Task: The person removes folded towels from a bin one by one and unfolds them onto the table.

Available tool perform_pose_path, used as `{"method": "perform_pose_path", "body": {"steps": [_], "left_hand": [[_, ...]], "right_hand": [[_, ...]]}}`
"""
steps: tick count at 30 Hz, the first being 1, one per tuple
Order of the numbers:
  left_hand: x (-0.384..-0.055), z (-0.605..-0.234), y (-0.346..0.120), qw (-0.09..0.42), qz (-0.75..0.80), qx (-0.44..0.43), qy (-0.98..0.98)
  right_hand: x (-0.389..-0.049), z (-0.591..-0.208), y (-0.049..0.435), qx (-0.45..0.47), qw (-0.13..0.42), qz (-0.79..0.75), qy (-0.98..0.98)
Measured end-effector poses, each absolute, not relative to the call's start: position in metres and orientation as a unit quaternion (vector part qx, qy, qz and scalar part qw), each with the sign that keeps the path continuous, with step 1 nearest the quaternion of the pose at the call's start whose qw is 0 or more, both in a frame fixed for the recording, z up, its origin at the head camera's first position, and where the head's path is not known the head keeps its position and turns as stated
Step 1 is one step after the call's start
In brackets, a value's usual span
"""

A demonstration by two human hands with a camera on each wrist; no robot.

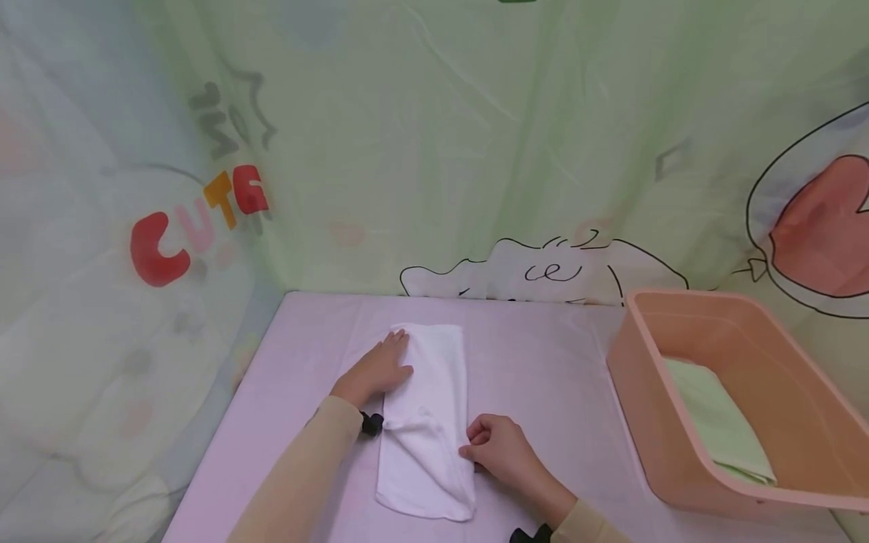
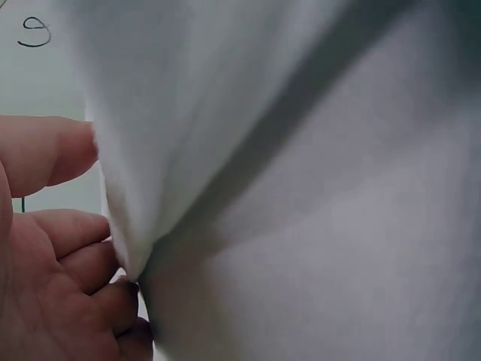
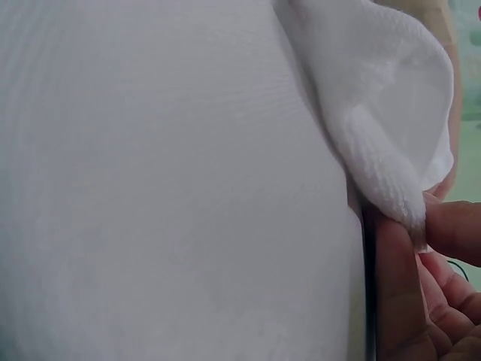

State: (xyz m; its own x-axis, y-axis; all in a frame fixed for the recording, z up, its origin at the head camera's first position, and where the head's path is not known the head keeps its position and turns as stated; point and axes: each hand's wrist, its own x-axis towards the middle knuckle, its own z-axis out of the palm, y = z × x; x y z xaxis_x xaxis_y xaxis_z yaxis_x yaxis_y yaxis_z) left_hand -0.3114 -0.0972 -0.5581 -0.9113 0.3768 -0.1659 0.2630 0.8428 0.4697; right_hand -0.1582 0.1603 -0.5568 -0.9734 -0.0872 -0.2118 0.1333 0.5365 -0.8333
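A white towel (image 1: 434,369), folded into a long narrow strip, lies on the pink-covered table. Its near half has a loose, wrinkled flap, and slanting folds cross it. My left hand (image 1: 380,366) rests at the far left edge of the towel, fingers extended and thumb apart; in the left wrist view its fingertips (image 2: 94,267) touch the cloth's edge. On the towel's right edge, my right hand (image 1: 505,452) pinches the fabric between thumb and forefinger. The right wrist view shows a soft, thick corner of the towel (image 3: 391,173) in that pinch.
To the right stands a deep orange-pink plastic bin (image 1: 631,430) with a folded light green cloth (image 1: 720,422) inside. The table (image 1: 543,362) meets a printed curtain (image 1: 407,151) at the back, and another curtain side (image 1: 102,339) hangs along the left.
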Motion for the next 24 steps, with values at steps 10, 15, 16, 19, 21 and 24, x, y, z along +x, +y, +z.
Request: {"method": "perform_pose_path", "body": {"steps": [10, 15, 16, 19, 21, 24], "left_hand": [[-0.313, -0.558, -0.104, 0.11, 0.226, 0.175, 0.952], [-0.303, -0.552, -0.111, 0.1, 0.219, 0.151, 0.959], [-0.301, -0.55, -0.112, 0.097, 0.217, 0.147, 0.96], [-0.291, -0.546, -0.118, 0.087, 0.211, 0.139, 0.964], [-0.284, -0.544, -0.123, 0.082, 0.211, 0.133, 0.965], [-0.272, -0.545, -0.131, 0.072, 0.218, 0.122, 0.966]], "right_hand": [[-0.16, -0.552, 0.162, 0.012, 0.13, -0.465, 0.875], [-0.167, -0.547, 0.165, 0.01, 0.094, -0.429, 0.898], [-0.169, -0.546, 0.165, 0.011, 0.084, -0.423, 0.902], [-0.175, -0.542, 0.164, 0.009, 0.06, -0.412, 0.909], [-0.179, -0.539, 0.161, 0.002, 0.051, -0.409, 0.911], [-0.183, -0.534, 0.154, -0.024, 0.047, -0.41, 0.911]]}}
